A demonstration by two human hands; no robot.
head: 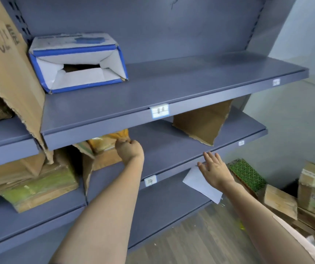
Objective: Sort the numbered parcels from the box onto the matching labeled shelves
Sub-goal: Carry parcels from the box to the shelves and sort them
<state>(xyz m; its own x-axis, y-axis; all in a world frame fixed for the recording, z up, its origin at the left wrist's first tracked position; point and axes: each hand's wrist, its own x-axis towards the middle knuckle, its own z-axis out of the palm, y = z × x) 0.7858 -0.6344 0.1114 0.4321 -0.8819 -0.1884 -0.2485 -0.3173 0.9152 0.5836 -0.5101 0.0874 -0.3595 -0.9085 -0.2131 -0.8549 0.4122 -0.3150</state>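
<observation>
The left hand [129, 151], at centre frame, has its fingers curled and pinched on the corner of a yellow parcel [108, 141] that lies on the middle shelf [172, 149], tucked under the front lip of the upper shelf [172, 88]. The left forearm runs up from the bottom edge of the frame, wrist bent slightly toward the parcel. The parcel's number cannot be read.

The right hand [214, 168], right of centre, is spread with its fingers straight and apart, holding nothing; the fingertips reach the front edge of the middle shelf, though whether they touch it cannot be told. Its forearm comes in from the lower right corner. Just below the palm a white sheet [200, 184] lies on the lowest shelf [162, 202].

A label [160, 110] on the upper shelf's front edge is too blurred to read, as is the label [150, 181] on the middle shelf's edge. A blue-and-white carton [76, 61] sits in the upper left on the upper shelf. A torn cardboard piece [202, 122] stands on the middle shelf, right of centre. Brown boxes [313, 195] are stacked on the floor at the lower right.
</observation>
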